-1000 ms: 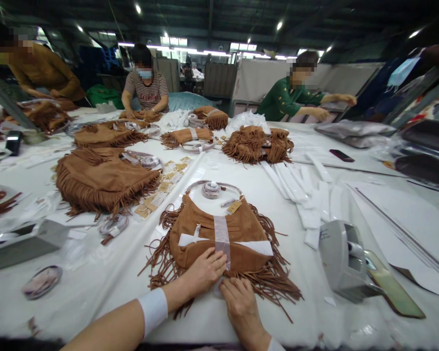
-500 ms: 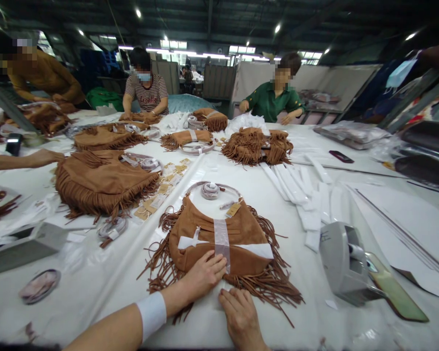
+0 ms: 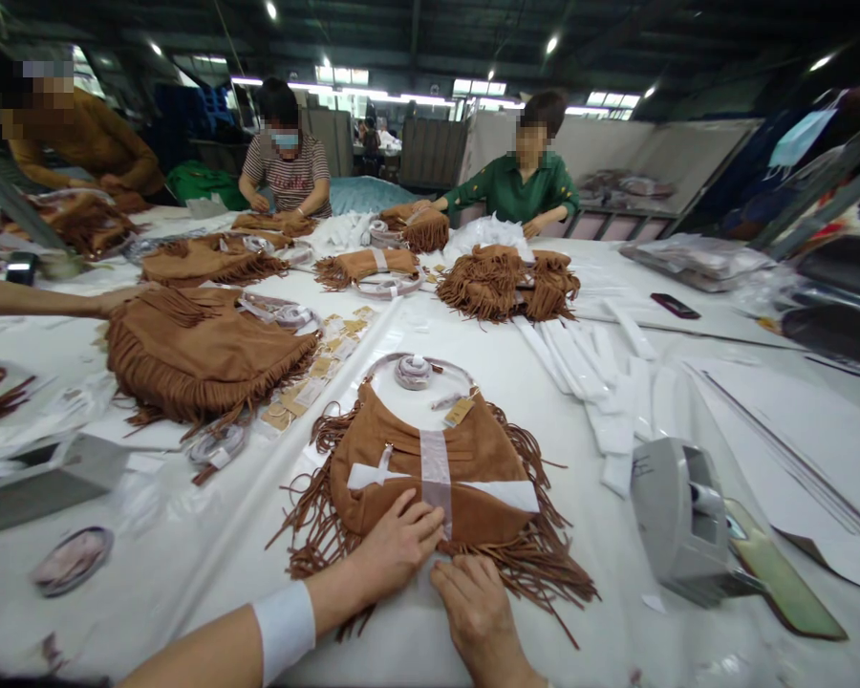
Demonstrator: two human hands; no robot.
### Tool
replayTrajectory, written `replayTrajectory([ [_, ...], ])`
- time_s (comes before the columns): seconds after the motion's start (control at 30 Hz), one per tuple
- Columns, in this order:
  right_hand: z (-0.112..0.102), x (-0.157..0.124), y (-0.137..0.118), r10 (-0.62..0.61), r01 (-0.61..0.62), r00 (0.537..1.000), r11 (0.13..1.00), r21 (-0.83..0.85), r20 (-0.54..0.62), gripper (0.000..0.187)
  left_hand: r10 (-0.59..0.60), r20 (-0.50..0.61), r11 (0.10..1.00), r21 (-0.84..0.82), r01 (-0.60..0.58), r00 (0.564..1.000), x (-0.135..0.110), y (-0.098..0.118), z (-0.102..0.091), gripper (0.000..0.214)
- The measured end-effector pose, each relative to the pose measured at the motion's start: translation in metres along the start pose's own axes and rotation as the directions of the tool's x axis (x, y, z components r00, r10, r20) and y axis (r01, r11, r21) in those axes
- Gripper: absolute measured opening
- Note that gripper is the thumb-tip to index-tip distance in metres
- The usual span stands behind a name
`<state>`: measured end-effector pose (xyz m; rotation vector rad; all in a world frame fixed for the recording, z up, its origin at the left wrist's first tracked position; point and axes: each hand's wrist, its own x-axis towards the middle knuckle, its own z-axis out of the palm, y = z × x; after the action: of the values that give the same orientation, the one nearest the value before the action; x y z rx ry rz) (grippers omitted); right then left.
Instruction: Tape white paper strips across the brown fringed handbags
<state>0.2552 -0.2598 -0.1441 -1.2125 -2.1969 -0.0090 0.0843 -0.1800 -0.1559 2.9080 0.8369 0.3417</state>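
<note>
A brown fringed bag (image 3: 379,416) lies flat on the white table in front of me, its fringe spread to both sides. A translucent strip (image 3: 435,459) wraps over its middle. White paper pieces (image 3: 505,494) and a tan tag (image 3: 459,412) rest on it. My left hand (image 3: 399,540) is laid over the lower part of the bag, fingers stretched out and touching the strip. Just below the bag's bottom edge, my right hand (image 3: 475,602) is closed, thumb and fingers pinched at the strip's lower end, which is partly hidden.
Grey tape dispensers (image 3: 677,521) (image 3: 50,478) stand right and left. White strips (image 3: 588,382) lie beyond the right one, beside a green phone-like slab (image 3: 788,573). Another fringed bag (image 3: 207,344) lies left, with a co-worker's hand (image 3: 118,298) on it. Other people work across the table.
My hands have barely moved at the strip. The co-worker's hand at left has moved onto the other bag. The person in green has reached left to a bag.
</note>
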Motion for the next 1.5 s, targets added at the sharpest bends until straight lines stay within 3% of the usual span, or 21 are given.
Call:
replayTrajectory([
  [0.2, -0.012, 0.026, 0.017, 0.05, -0.053, 0.996, 0.998, 0.04, 0.077, 0.023, -0.047, 0.078, 0.988, -0.143, 0.058, 0.996, -0.005, 0.006, -0.021, 0.037],
  [0.33, -0.015, 0.04, 0.035, 0.088, -0.104, 0.982, 0.991, 0.09, 0.17, 0.023, -0.171, 0.031, 0.949, -0.263, 0.173, 0.985, -0.01, 0.012, -0.018, 0.046],
  [0.5, -0.009, 0.053, 0.052, 0.122, -0.152, 0.963, 0.982, 0.11, 0.242, 0.025, -0.449, -0.066, 0.863, -0.291, 0.414, 0.891, 0.0, 0.02, -0.003, 0.033],
  [0.6, -0.006, 0.063, 0.059, 0.136, -0.172, 0.944, 0.981, 0.095, 0.3, 0.023, -0.517, -0.089, 0.83, -0.293, 0.474, 0.851, 0.007, 0.02, 0.002, 0.038],
  [0.7, -0.005, 0.074, 0.063, 0.169, -0.191, 0.894, 0.982, 0.011, 0.415, 0.019, -0.547, -0.079, 0.808, -0.312, 0.5, 0.834, 0.011, 0.016, 0.003, 0.041],
  [0.87, -0.005, 0.085, 0.066, 0.249, -0.221, 0.811, 0.968, -0.116, 0.53, 0.016, -0.549, -0.067, 0.8, -0.328, 0.501, 0.833, 0.017, 0.011, -0.002, 0.042],
  [1.0, -0.003, 0.092, 0.068, 0.307, -0.256, 0.754, 0.951, -0.172, 0.581, 0.017, -0.524, -0.147, 0.844, -0.225, 0.487, 0.839, 0.019, 0.014, -0.002, 0.027],
  [1.07, -0.001, 0.095, 0.07, 0.32, -0.28, 0.737, 0.946, -0.162, 0.595, 0.018, -0.464, -0.235, 0.886, -0.135, 0.444, 0.854, 0.015, 0.018, 0.001, 0.023],
  [1.17, 0.001, 0.098, 0.073, 0.342, -0.311, 0.727, 0.937, -0.159, 0.595, 0.015, -0.275, -0.318, 0.959, -0.023, 0.283, 0.907, 0.005, 0.025, 0.007, 0.029],
  [1.23, 0.002, 0.1, 0.075, 0.356, -0.327, 0.723, 0.931, -0.161, 0.592, 0.015, -0.194, -0.278, 0.976, 0.038, 0.212, 0.941, -0.002, 0.029, 0.011, 0.037],
  [1.3, 0.003, 0.1, 0.075, 0.369, -0.342, 0.723, 0.926, -0.162, 0.584, 0.015, -0.189, -0.201, 0.976, 0.072, 0.207, 0.961, -0.007, 0.032, 0.015, 0.055],
  [1.37, 0.004, 0.099, 0.074, 0.376, -0.353, 0.729, 0.922, -0.157, 0.572, 0.015, -0.216, -0.14, 0.971, 0.068, 0.227, 0.966, -0.01, 0.033, 0.018, 0.069],
  [1.5, 0.002, 0.101, 0.074, 0.374, -0.364, 0.747, 0.922, -0.133, 0.55, 0.017, -0.266, -0.095, 0.962, 0.034, 0.271, 0.959, -0.011, 0.034, 0.024, 0.077],
])
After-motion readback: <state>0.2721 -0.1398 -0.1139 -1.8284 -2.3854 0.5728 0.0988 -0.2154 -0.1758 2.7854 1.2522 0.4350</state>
